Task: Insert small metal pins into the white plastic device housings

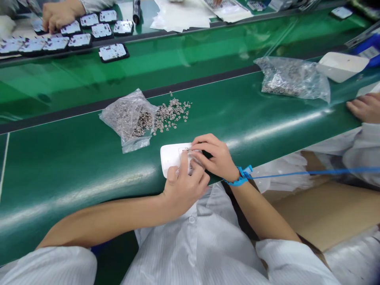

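Lying across the far left of the green belt [74, 158], rows of small dark-framed boards [113, 52] sit under a co-worker's hand [59, 15]; nearer, a clear bag of tiny metal parts [130, 118] slumps open with a loose spill of the same parts [172, 113] just beside its mouth; below that spill, at the belt's near edge, rests the white plastic piece [170, 156], and both of the person's hands meet on it. The left hand [184, 186] curls over its near edge, thumb up and fingers bent, steadying it from below; the right hand [215, 156], wearing a blue wrist strap [242, 176], presses fingertips together on its top, seemingly pinching something small there, though what lies between them is too hidden to tell. The piece looks light, stiff and smooth, likely to slide on the glossy belt unless held by its rounded edges; the metal parts look tiny and easily scattered, best taken between fingertips. Further right, a second bag of parts [292, 77] lies well apart beside another white piece [341, 65]; at the far right edge a neighbour's hand [365, 107] rests on the belt.
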Available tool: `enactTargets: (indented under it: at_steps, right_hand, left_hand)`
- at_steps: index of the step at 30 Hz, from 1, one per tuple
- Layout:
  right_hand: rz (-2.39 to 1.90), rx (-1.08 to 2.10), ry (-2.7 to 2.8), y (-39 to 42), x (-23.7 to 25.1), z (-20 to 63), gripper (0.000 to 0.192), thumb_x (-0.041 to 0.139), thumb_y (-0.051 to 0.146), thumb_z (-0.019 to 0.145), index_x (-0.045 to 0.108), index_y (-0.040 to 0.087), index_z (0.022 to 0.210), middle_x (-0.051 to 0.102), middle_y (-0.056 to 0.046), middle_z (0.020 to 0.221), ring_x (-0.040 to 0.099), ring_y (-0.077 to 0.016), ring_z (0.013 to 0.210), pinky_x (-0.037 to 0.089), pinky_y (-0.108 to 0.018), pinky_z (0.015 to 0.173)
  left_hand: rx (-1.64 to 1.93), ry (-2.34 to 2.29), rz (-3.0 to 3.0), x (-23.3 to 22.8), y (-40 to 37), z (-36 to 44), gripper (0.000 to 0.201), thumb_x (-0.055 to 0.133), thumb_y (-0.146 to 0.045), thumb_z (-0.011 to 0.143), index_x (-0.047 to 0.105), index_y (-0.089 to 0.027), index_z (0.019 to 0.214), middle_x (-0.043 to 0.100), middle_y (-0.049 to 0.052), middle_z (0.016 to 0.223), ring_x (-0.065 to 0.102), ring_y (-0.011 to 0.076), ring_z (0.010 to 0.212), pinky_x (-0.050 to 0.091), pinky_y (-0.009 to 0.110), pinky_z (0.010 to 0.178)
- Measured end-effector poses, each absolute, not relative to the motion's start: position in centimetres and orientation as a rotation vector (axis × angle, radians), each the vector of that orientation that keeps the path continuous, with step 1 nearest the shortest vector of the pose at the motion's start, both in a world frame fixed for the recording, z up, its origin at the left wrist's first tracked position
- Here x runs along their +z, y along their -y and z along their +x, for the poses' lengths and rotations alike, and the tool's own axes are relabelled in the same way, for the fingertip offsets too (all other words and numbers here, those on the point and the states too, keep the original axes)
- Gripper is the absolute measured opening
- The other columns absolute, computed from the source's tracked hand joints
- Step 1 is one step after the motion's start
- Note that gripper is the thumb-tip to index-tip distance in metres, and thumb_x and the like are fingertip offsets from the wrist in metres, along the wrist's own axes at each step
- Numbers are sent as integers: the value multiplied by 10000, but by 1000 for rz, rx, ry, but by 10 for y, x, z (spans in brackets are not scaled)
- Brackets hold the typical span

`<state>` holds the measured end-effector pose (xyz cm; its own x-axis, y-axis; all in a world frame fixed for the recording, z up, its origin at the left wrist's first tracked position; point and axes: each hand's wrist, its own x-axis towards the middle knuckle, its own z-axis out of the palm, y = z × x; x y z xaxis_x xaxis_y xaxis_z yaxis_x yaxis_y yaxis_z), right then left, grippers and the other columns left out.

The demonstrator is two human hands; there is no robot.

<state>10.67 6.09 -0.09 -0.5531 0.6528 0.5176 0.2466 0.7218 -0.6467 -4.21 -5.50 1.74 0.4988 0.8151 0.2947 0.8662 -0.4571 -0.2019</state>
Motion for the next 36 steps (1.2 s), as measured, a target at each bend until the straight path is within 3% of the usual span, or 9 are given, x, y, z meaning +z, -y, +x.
enactTargets:
  at_steps: [5,9,20,26,32,36]
  right_hand:
    - [-599,584,2199,-56,-7,114,237,604,215,979,733,306,1155,700,-80,1184,629,-249,1108,551,-508,945]
    - [-566,590,2186,-58,-9,114,267,612,212,979,723,322,1195,695,-79,1180,622,-247,1112,549,-513,952]
    - [-606,619,2203,-59,-9,115,264,599,239,986,737,364,1173,688,-58,1196,619,-250,1111,533,-522,951]
    - [-597,598,2210,-59,-8,115,250,606,238,985,737,345,1169,690,-64,1181,620,-246,1108,532,-506,939]
    - [-599,597,2221,-59,-8,115,233,606,246,989,742,345,1150,680,-63,1185,613,-242,1114,526,-499,939]
    - [-594,594,2228,-59,-8,116,243,601,242,992,733,337,1173,675,-68,1190,603,-243,1118,517,-495,943]
  left_hand:
    - [-109,1389,-2386,20,58,-41,363,487,-480,1034,664,-187,1155,617,132,1286,517,498,1325,354,423,718]
    - [-131,1360,-2371,21,56,-41,343,515,-482,1029,660,-186,1124,636,124,1218,556,477,1287,320,396,695]
    - [-33,1339,-2284,18,59,-40,465,493,-635,1008,669,-247,1195,623,108,1258,500,428,1314,308,427,794]
    - [-144,1392,-2419,17,57,-42,406,565,-574,1004,651,-229,1201,606,111,1278,509,438,1323,298,430,841]
    - [-40,1326,-2314,15,56,-41,452,441,-608,1041,652,-239,1193,626,84,1236,527,425,1314,299,408,786]
    - [-54,1324,-2351,13,56,-40,475,494,-619,1018,650,-217,1216,619,109,1219,532,449,1293,286,432,837]
